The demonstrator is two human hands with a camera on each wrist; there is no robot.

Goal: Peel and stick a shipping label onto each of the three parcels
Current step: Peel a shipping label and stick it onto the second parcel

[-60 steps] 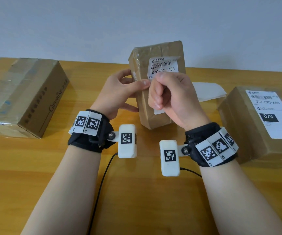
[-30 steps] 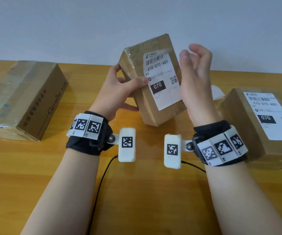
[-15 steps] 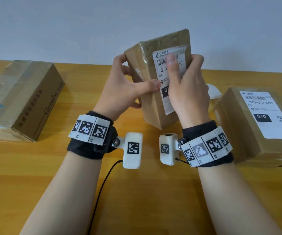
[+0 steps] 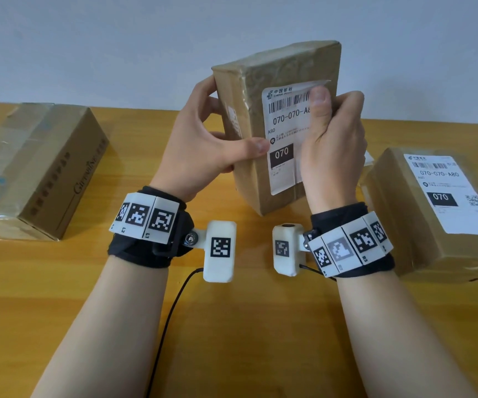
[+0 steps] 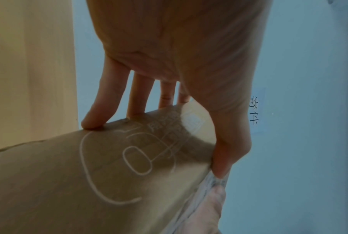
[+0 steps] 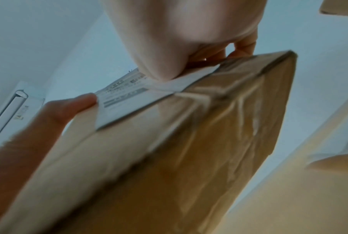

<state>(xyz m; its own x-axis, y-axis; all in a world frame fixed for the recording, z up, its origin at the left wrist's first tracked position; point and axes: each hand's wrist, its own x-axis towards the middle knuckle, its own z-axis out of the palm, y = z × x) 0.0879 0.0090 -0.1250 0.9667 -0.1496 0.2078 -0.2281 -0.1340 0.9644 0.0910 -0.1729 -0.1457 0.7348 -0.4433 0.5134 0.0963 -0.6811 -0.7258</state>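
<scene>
Above the table [image 4: 232, 326]: taped parcel [image 4: 249, 173], held upright.
Left hand [image 4: 203, 147]: fingers clasp its side.
Right hand [image 4: 332, 145]: thumb presses shipping label [image 4: 283, 133], fingers behind.
Handling: probably stiff, light; tape slick, grip edges.

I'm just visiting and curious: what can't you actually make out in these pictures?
- Label on the held parcel: right part hidden by the right hand, head view.
- Left parcel: top glare-washed, label unconfirmed.
- Right wrist view: label print blurred.

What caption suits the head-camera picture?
Both hands press a shipping label onto an upright parcel; another labelled parcel lies nearby.
</scene>
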